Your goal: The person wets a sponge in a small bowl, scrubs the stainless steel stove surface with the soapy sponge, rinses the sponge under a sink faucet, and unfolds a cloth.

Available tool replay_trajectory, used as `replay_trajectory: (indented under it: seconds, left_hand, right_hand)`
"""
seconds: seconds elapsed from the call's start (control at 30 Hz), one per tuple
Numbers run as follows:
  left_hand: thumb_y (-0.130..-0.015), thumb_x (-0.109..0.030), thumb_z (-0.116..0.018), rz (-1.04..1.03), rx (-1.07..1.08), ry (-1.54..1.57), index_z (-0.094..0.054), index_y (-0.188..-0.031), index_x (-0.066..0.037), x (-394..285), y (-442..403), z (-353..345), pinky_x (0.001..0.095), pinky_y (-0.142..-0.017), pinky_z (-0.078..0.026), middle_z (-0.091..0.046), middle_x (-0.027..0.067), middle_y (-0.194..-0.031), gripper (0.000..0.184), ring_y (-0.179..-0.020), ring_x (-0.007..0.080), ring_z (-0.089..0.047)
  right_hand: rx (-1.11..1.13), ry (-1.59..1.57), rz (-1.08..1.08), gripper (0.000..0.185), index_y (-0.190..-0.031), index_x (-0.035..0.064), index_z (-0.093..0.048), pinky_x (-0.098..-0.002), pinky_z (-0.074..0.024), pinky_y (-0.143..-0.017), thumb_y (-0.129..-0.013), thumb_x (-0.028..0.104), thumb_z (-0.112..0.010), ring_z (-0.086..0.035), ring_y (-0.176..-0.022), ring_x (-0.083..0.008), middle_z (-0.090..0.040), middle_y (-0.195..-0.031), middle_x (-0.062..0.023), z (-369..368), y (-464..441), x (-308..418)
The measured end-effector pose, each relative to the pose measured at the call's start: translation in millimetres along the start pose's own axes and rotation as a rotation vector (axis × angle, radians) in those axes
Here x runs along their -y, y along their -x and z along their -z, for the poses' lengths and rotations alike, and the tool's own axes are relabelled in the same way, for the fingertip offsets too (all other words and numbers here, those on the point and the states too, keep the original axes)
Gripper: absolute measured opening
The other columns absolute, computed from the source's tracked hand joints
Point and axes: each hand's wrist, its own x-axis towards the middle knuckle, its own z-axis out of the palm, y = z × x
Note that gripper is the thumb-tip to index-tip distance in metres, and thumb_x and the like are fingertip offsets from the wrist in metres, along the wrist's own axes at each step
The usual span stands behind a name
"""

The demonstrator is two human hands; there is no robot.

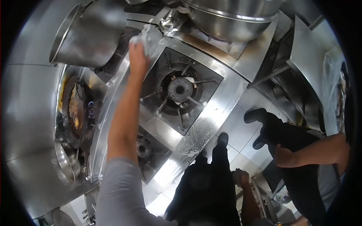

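My left hand (pixel 139 55) reaches far forward over the stove, its fingers closed on a crumpled, foamy white cloth (pixel 147 37). The cloth lies on the metal strip between the burners, close to a foil-wrapped piece (pixel 170 22). To the right of my forearm is an unlit gas burner (pixel 180 89) with a sooty grate. Low beside my right leg hangs my right hand (pixel 242 177); its fingers are curled, and what they hold, if anything, is too dark to make out. White suds streak the stove's front steel edge (pixel 196 141).
A large pot (pixel 90 35) stands at upper left, above an oily wok (pixel 75 109) beside a blue flame. Another big pot (pixel 233 22) sits at the back over a flame. A metal bowl (pixel 66 158) lies lower left. A co-worker's arm (pixel 313 152) and legs are close on my right.
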Motion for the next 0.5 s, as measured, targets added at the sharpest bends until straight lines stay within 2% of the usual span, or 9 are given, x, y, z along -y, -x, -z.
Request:
replay_trajectory:
  seconds: [0.07,0.1,0.13,0.2,0.23,0.3,0.4,0.43,0.5]
  left_hand:
    - [-0.073,-0.004,-0.065,-0.094,0.177,-0.124,-0.053,-0.118,0.002,-5.6,-45.5,-34.1,0.05,-0.092,-0.045,-0.054,0.0234,-0.116,0.046,-0.104,0.0408,-0.054]
    - [-0.073,-0.004,-0.065,-0.102,0.185,-0.122,-0.053,-0.118,0.002,-5.4,-49.0,-40.3,0.05,-0.092,-0.045,-0.054,0.0234,-0.116,0.046,-0.104,0.0408,-0.054]
    - [-0.078,-0.005,-0.061,-0.203,0.247,-0.209,-0.054,-0.117,0.001,-2.3,-51.8,-41.9,0.0487,-0.09,-0.046,-0.054,0.0219,-0.118,0.04,-0.104,0.0393,-0.055]
    - [-0.084,-0.007,-0.054,-0.39,0.336,-0.319,-0.055,-0.116,-0.001,6.6,-44.4,-28.0,0.0468,-0.089,-0.046,-0.055,0.0188,-0.119,0.033,-0.104,0.0365,-0.056]
    - [-0.086,-0.01,-0.052,-0.471,0.362,-0.344,-0.056,-0.117,-0.001,16.2,-23.2,-7.4,0.0462,-0.091,-0.046,-0.056,0.0171,-0.119,0.032,-0.104,0.0353,-0.056]
    - [-0.085,-0.011,-0.054,-0.605,0.547,-0.428,-0.058,-0.119,-0.003,46.4,23.9,29.3,0.045,-0.096,-0.044,-0.056,0.015,-0.123,0.035,-0.109,0.0336,-0.056]
    - [-0.086,-0.013,-0.054,-0.742,0.668,-0.476,-0.059,-0.12,-0.003,50.4,17.4,52.0,0.0433,-0.1,-0.042,-0.055,0.0143,-0.129,0.036,-0.115,0.0315,-0.054]
    - [-0.087,-0.014,-0.053,-0.734,0.66,-0.49,-0.059,-0.12,-0.002,46.8,-3.4,35.9,0.0427,-0.102,-0.041,-0.054,0.0142,-0.132,0.036,-0.12,0.0301,-0.053]
    - [-0.086,-0.014,-0.053,-0.664,0.451,-0.475,-0.06,-0.118,-0.002,10.3,-54.1,-2.2,0.0412,-0.098,-0.043,-0.057,0.0137,-0.126,0.035,-0.114,0.0285,-0.055]
  right_hand:
    - [0.129,0.23,0.567,0.031,-0.105,0.0081,-0.067,-0.043,-0.0536,-0.073,-0.085,0.032,-0.066,-0.067,-0.078,-0.033,-0.071,-0.089,-0.0118,19.1,-37.6,-66.5]
    - [0.038,0.073,0.375,0.033,-0.106,0.0073,-0.067,-0.0444,-0.0538,-0.073,-0.084,0.032,-0.067,-0.067,-0.079,-0.0336,-0.071,-0.092,-0.0113,7.8,-11.1,-37.7]
    - [0.041,0.065,0.367,0.033,-0.106,0.0073,-0.067,-0.0444,-0.0538,-0.073,-0.084,0.032,-0.067,-0.067,-0.079,-0.0336,-0.071,-0.092,-0.0113,1.9,6.7,-12.7]
    - [-0.009,-0.123,-0.109,0.031,-0.103,0.0059,-0.068,-0.0432,-0.0534,-0.074,-0.084,0.031,-0.067,-0.068,-0.08,-0.0318,-0.071,-0.093,-0.0142,-2.7,24.2,14.6]
    - [-0.001,-0.129,-0.109,0.031,-0.103,0.0059,-0.068,-0.0432,-0.0534,-0.074,-0.084,0.031,-0.067,-0.068,-0.08,-0.0318,-0.071,-0.093,-0.0142,-3.5,20.9,5.5]
    - [-0.011,-0.158,0.154,0.026,-0.092,-0.003,-0.068,-0.0316,-0.0525,-0.064,-0.086,0.022,-0.068,-0.065,-0.07,-0.0196,-0.07,-0.086,-0.0111,-8.3,13.3,-12.5]
    - [-0.084,-0.121,-0.036,0.026,-0.089,-0.0018,-0.068,-0.0317,-0.0512,-0.062,-0.085,0.024,-0.07,-0.064,-0.066,-0.0195,-0.069,-0.082,-0.0098,-12.8,12.8,-7.7]
    - [-0.018,-0.097,0.118,0.027,-0.089,-0.0015,-0.069,-0.0319,-0.0507,-0.063,-0.086,0.025,-0.068,-0.063,-0.067,-0.0187,-0.069,-0.083,-0.0107,-12.9,18.6,-4.2]
    - [-0.014,-0.173,0.022,0.025,-0.088,-0.0018,-0.069,-0.0315,-0.0507,-0.067,-0.086,0.023,-0.067,-0.063,-0.07,-0.0176,-0.069,-0.084,-0.0105,-14.2,9.1,-9.6]
